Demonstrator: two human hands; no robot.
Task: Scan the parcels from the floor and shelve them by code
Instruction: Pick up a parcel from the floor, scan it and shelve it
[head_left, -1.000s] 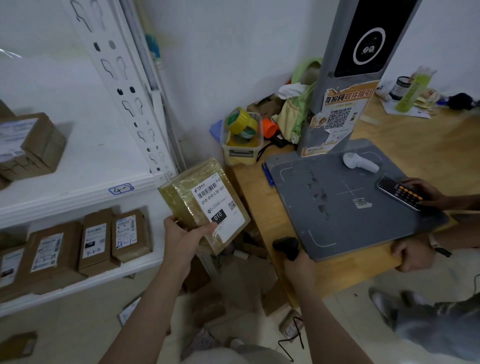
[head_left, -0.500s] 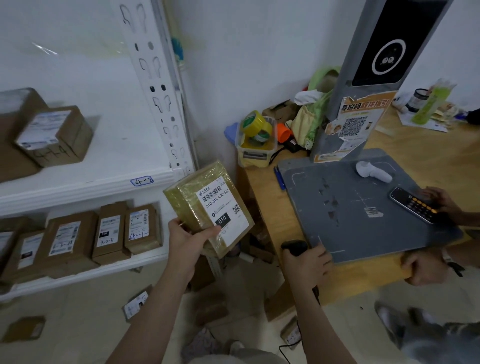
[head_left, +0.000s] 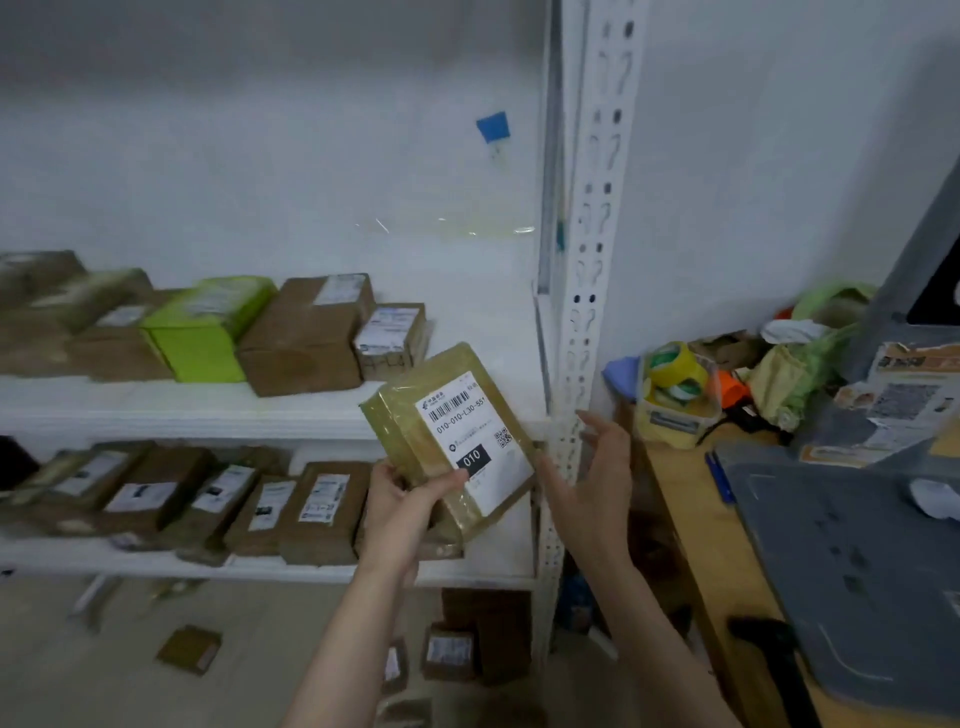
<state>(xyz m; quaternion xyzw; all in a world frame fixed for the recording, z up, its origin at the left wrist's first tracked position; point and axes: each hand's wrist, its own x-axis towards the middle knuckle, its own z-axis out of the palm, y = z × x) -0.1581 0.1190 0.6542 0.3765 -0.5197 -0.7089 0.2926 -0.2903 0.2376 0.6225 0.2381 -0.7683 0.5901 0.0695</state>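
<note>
My left hand (head_left: 402, 506) grips the lower left corner of a tape-wrapped brown parcel (head_left: 415, 431); its white label reads 010. The parcel is tilted, held in front of the white shelf unit (head_left: 182, 410). Spread open, my right hand (head_left: 592, 467) hovers at the parcel's right edge, palm toward it; whether it touches I cannot tell. The black handheld scanner (head_left: 763, 636) lies on the wooden table (head_left: 691, 519) at the lower right. Several labelled parcels lie on the floor (head_left: 449, 652) under the shelves.
Brown boxes and a green box (head_left: 208, 327) fill the upper shelf; a row of labelled boxes (head_left: 208, 499) stands on the lower one. A perforated white upright (head_left: 592, 260) separates shelf and table. A grey scanning pad (head_left: 841, 561) and a tape bin (head_left: 675, 389) sit on the table.
My view has swung left toward the shelves. My right hand has let go of the scanner, left it on the table and risen open beside the parcel, which my left hand still holds.
</note>
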